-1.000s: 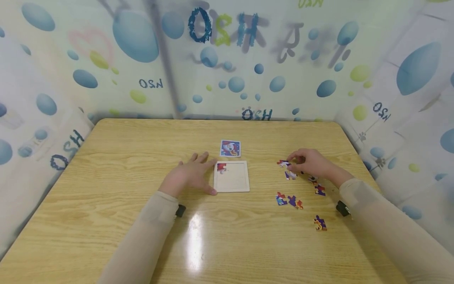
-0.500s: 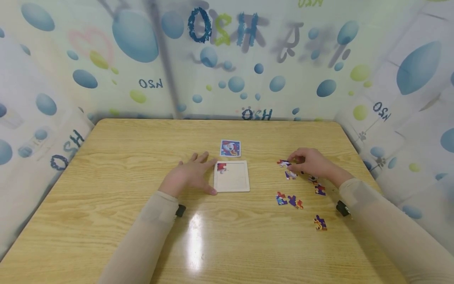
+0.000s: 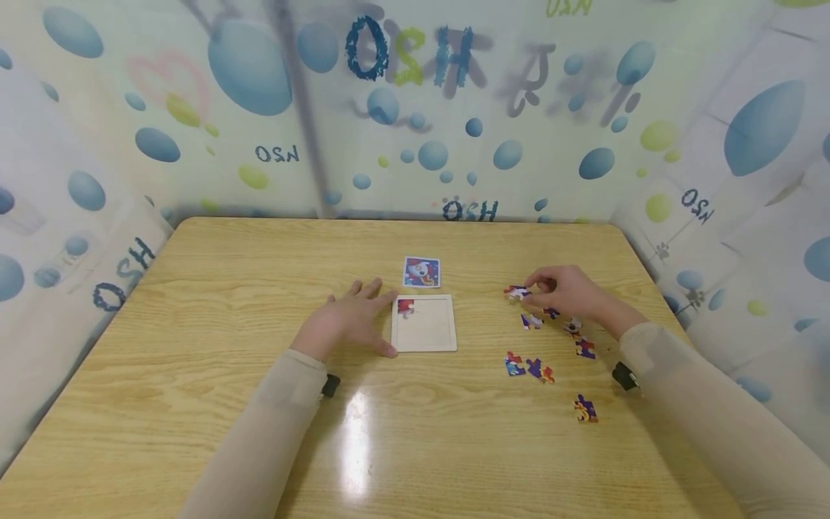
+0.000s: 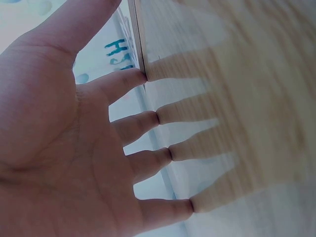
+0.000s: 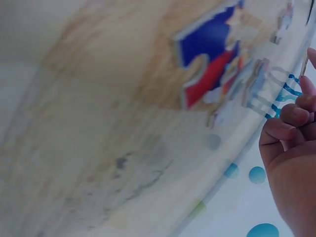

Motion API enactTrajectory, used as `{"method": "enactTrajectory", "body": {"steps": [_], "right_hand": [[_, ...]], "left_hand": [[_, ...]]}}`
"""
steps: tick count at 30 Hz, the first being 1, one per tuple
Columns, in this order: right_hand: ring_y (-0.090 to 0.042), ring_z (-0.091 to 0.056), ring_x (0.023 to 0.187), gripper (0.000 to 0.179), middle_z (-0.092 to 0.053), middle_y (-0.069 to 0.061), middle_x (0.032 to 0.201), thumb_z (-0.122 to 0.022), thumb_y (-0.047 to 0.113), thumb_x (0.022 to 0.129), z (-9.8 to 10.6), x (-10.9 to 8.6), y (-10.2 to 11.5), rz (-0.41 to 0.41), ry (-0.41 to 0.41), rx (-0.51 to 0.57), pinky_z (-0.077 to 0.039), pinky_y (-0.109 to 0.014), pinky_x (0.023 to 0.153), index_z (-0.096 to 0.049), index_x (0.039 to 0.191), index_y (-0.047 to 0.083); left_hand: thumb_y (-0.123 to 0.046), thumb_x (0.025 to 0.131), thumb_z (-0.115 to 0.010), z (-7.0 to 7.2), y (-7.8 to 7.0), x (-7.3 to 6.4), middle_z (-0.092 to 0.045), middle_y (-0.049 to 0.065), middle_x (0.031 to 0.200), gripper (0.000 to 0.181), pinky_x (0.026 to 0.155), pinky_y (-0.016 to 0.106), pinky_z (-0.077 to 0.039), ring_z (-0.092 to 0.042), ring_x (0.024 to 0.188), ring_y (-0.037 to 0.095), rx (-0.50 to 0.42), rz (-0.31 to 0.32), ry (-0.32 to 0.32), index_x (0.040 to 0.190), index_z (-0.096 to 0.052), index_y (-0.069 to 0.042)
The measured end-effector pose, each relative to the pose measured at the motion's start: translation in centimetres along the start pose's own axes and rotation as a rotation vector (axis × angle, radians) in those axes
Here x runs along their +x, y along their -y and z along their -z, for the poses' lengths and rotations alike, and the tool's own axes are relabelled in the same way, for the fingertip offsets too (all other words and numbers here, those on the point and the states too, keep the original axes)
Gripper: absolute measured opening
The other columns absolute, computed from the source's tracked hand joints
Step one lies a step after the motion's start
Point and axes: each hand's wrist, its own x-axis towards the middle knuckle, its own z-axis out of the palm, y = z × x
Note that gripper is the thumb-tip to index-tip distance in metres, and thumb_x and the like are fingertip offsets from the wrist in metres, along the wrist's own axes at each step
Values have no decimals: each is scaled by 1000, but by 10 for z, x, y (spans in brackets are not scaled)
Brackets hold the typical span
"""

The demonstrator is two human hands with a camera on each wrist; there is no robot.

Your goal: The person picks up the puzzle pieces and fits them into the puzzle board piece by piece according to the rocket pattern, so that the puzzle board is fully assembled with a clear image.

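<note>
Head view: the left hand (image 3: 346, 321) spreads wide on the table (image 3: 194, 288), thumb and index at the left edge of the puzzle tray (image 3: 424, 333), which bears a corner piece (image 3: 405, 307) at upper left. The right hand (image 3: 570, 295) pinches a puzzle piece (image 3: 516, 293) right of the tray, near loose pieces (image 3: 532, 321); a picture card (image 3: 421, 272) lies beyond the tray. Left wrist view: four separated fingertips touch the wood. Right wrist view: the pinched piece shows edge-on.
</note>
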Motion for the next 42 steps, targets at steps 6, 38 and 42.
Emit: {"method": "enactTrajectory", "body": {"steps": [6,38,42], "right_hand": [[-18,-44,64,31,-48,-3,72,-77,33,92,4,4,12,64,-16,4,-42,-36,67,-72,112,10],[-20,-45,69,26,-50,-3,74,-78,36,91,-25,49,93,160,26,33,-40,-35,64,-73,109,18],[-19,-46,70,26,-50,-3,74,-78,35,91,-34,54,100,170,50,48,-40,-34,65,-73,110,18]], "left_hand": [[-62,74,-83,1,0,0,-1,9,171,115,112,79,-3,5,154,43,0,-3,-3,164,-20,-29],[-64,73,-83,0,-1,2,0,9,171,116,113,78,-3,5,154,42,14,9,-5,164,-19,-30],[-64,73,-83,0,0,3,-1,9,171,116,113,78,-3,5,154,42,18,10,-6,164,-19,-30]]}}
